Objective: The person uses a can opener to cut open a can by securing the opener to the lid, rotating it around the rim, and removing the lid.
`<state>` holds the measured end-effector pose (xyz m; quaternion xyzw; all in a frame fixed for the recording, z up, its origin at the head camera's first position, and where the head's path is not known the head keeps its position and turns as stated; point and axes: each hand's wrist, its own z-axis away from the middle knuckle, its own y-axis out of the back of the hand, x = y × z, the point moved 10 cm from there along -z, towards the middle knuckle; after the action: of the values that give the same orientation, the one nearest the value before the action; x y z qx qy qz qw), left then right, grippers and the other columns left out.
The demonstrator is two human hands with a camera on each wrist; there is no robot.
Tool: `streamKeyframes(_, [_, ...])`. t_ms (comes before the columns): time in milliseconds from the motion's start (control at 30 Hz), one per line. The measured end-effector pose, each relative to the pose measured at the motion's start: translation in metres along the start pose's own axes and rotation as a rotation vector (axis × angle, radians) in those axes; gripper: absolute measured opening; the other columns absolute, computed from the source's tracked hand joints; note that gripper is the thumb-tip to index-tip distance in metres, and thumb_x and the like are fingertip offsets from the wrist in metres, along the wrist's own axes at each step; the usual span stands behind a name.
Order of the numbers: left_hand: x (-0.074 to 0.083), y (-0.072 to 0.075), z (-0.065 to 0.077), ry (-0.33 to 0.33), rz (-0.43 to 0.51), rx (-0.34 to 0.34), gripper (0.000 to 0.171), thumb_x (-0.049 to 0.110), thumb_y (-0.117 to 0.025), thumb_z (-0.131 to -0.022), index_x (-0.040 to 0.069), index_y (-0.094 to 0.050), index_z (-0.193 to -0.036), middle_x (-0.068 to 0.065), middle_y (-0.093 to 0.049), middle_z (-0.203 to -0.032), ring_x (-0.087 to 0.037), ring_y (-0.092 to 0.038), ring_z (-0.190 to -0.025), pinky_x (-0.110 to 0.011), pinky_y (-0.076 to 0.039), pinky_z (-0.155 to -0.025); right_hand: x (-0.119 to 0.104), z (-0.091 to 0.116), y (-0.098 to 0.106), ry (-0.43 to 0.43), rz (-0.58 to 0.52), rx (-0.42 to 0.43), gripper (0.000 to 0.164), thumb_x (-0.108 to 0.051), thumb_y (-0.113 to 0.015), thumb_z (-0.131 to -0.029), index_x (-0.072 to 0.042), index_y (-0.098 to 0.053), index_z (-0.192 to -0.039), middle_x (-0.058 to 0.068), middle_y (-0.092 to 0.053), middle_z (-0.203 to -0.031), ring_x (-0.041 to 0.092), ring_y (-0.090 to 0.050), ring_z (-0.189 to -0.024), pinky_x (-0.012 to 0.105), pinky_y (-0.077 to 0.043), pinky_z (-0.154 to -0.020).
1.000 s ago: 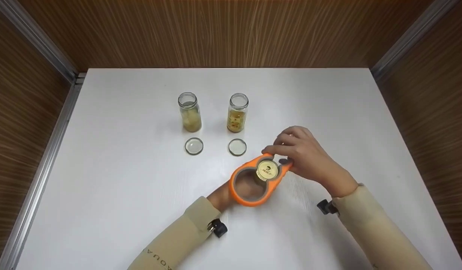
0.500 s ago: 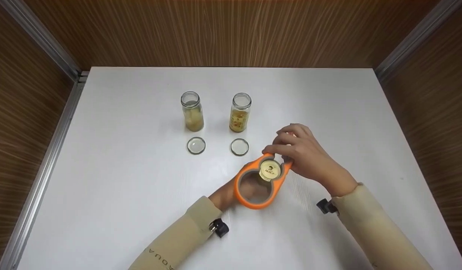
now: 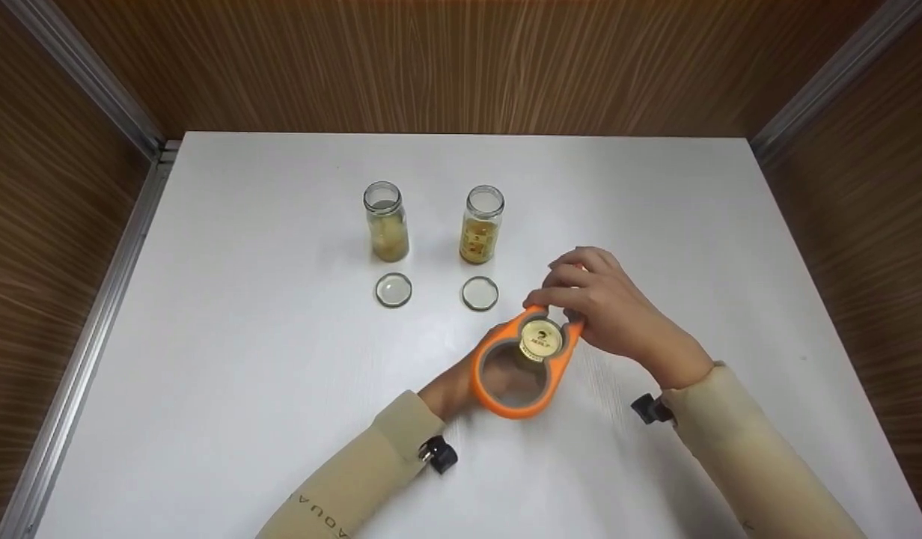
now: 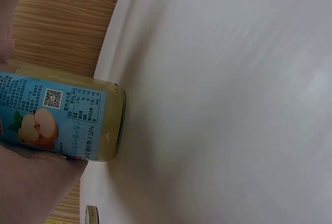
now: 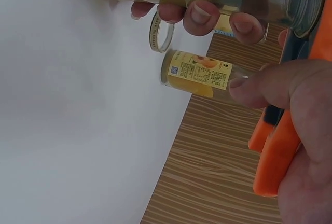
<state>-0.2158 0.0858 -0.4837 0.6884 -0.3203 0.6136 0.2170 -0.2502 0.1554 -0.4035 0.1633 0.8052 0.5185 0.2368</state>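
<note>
My left hand (image 3: 453,383) grips a glass jar (image 4: 85,112) from below. The jar has a blue fruit label and pale contents; in the head view the opener mostly hides it. A gold lid (image 3: 541,339) sits within the smaller opening of an orange and grey jar opener (image 3: 515,412). My right hand (image 3: 605,305) holds the opener by its handles, thumb on the near side and fingers on the far side. Several left fingers (image 5: 199,19) curl round the jar in the right wrist view.
Two lidless glass jars stand farther back, one with pale contents (image 3: 390,238) and one with a yellow label (image 3: 478,239). In front of them lie a left lid (image 3: 394,290) and a right lid (image 3: 480,293). Wood-grain panels (image 3: 461,67) border the white table (image 3: 244,322).
The opener's larger ring has swung slightly right and down in the head view, and its handles have closed together a little. Both hands keep their hold. The whole scene has shifted slightly right.
</note>
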Motion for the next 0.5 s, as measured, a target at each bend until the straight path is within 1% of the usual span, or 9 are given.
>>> streamKeyframes(100, [-0.0004, 0.0002, -0.0009, -0.004, -0.026, 0.009, 0.053, 0.029, -0.066, -0.09, 0.018, -0.052, -0.139, 0.004, -0.059, -0.128, -0.011, -0.054, -0.116, -0.03, -0.041, -0.109, -0.0002, -0.0007, 0.0002, 0.005, -0.011, 0.003, 0.051, 0.009, -0.078, -0.073, -0.029, -0.075, -0.108, -0.005, -0.066, -0.095, 0.026, -0.052, -0.111, 0.052, -0.035, -0.102])
streamKeyframes(267, [0.0002, 0.0023, -0.0008, -0.016, -0.018, 0.042, 0.054, 0.026, -0.069, -0.084, 0.012, -0.055, -0.135, 0.005, -0.06, -0.121, -0.01, -0.055, -0.111, -0.028, -0.042, -0.105, -0.0019, -0.0013, 0.0017, 0.016, -0.024, 0.022, 0.056, 0.016, -0.067, -0.073, -0.029, -0.075, -0.106, -0.006, -0.066, -0.095, 0.025, -0.052, -0.109, 0.051, -0.035, -0.102])
streamKeyframes(300, [-0.0001, 0.0023, -0.0004, -0.015, 0.0, 0.041, 0.056, 0.024, -0.069, -0.084, 0.011, -0.054, -0.136, 0.005, -0.06, -0.121, -0.01, -0.055, -0.111, -0.027, -0.042, -0.105, -0.0016, -0.0012, 0.0017, 0.012, -0.027, 0.022, 0.057, 0.016, -0.065, -0.073, -0.029, -0.075, -0.106, -0.006, -0.067, -0.095, 0.025, -0.052, -0.108, 0.051, -0.035, -0.102])
streamKeyframes(367, [-0.001, 0.0017, 0.0008, -0.004, 0.064, 0.033, 0.057, 0.017, -0.069, -0.085, 0.008, -0.051, -0.139, 0.005, -0.06, -0.122, -0.01, -0.055, -0.112, -0.027, -0.042, -0.104, -0.0006, -0.0011, 0.0009, -0.002, -0.033, 0.015, 0.058, 0.018, -0.063, -0.072, -0.029, -0.075, -0.105, -0.006, -0.067, -0.096, 0.025, -0.052, -0.108, 0.052, -0.035, -0.102])
streamKeyframes(500, [-0.0035, -0.0014, 0.0018, 0.026, 0.2, 0.001, 0.06, 0.003, -0.064, -0.088, 0.001, -0.043, -0.145, 0.005, -0.058, -0.124, -0.009, -0.054, -0.113, -0.025, -0.042, -0.103, 0.0019, -0.0009, -0.002, -0.032, -0.034, -0.011, 0.057, 0.017, -0.064, -0.071, -0.029, -0.075, -0.105, -0.006, -0.068, -0.097, 0.024, -0.052, -0.109, 0.052, -0.035, -0.102])
